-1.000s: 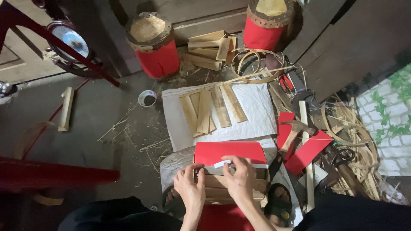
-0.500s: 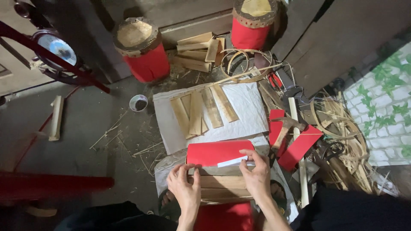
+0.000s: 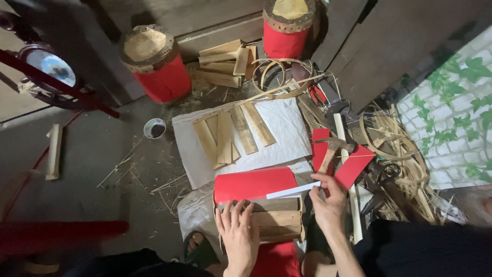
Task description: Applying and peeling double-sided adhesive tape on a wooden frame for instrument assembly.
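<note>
A round drum-like body of wooden slats (image 3: pixel 274 221) lies on its side in front of me, partly wrapped in a red sheet (image 3: pixel 253 183). My left hand (image 3: pixel 238 232) rests flat on the slats with fingers spread. My right hand (image 3: pixel 328 205) pinches the end of a white strip (image 3: pixel 293 190) that runs along the red sheet's right edge. Several loose flat wooden slats (image 3: pixel 230 134) lie on a white sheet (image 3: pixel 284 128) just beyond.
Two red drums (image 3: pixel 156 66) (image 3: pixel 287 28) stand at the back beside a stack of slats (image 3: pixel 225 61). Red sheet pieces (image 3: pixel 353 165), a hammer (image 3: pixel 330 151), coiled cane strips (image 3: pixel 394 154) and tools lie at right. A small cup (image 3: pixel 154 128) sits left.
My right hand has moved rightwards off the drum, drawing the white strip out along the red sheet. The view has shifted slightly. My left hand stays on the slats.
</note>
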